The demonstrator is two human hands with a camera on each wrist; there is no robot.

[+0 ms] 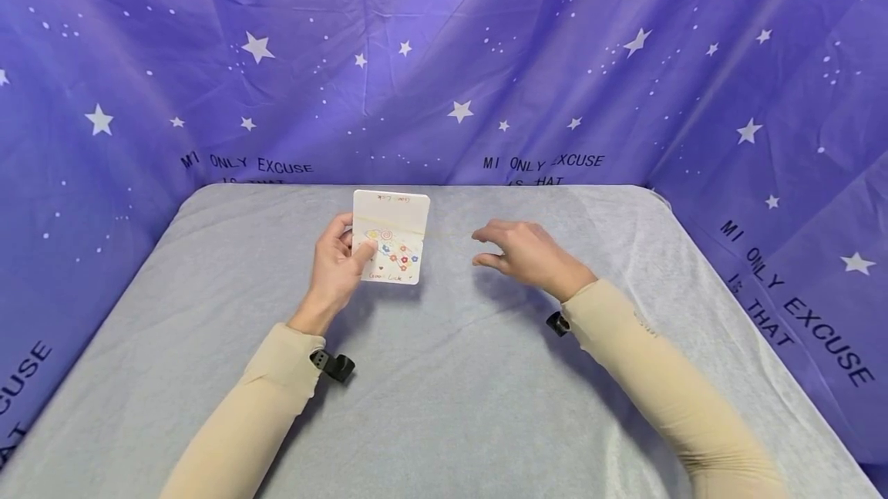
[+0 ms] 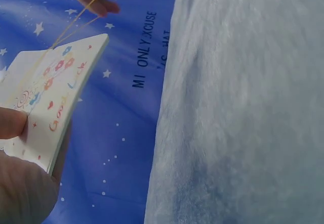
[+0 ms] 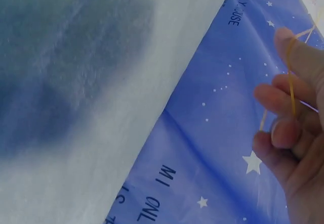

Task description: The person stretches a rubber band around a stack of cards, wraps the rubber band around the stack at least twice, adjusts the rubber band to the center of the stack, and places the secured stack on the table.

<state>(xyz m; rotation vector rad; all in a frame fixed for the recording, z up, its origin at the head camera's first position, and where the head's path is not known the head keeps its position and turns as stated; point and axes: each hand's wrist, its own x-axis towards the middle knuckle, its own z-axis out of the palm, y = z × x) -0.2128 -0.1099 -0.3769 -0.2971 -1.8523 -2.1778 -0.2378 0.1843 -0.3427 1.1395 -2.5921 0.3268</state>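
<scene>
My left hand (image 1: 334, 274) holds a thick white card (image 1: 394, 214) upright over the table, thumb on its face and fingers behind. Drawn flowers, swirls and red "Good Luck" lettering decorate the card. A thin yellow rubber band (image 2: 76, 20) crosses the card's middle and stretches off its right edge. To the right, my right hand (image 1: 526, 254) holds the band's other end, thumb and fingers apart. In the right wrist view the rubber band (image 3: 291, 77) runs over the thumb and curled fingers (image 3: 286, 133). Behind the card, most of the left fingers are hidden.
A grey-blue cloth (image 1: 444, 406) covers the table under both hands. Purple-blue curtains (image 1: 430, 82) with white stars and printed words stand at the back and both sides. Each wrist wears a small black camera strap (image 1: 334, 365).
</scene>
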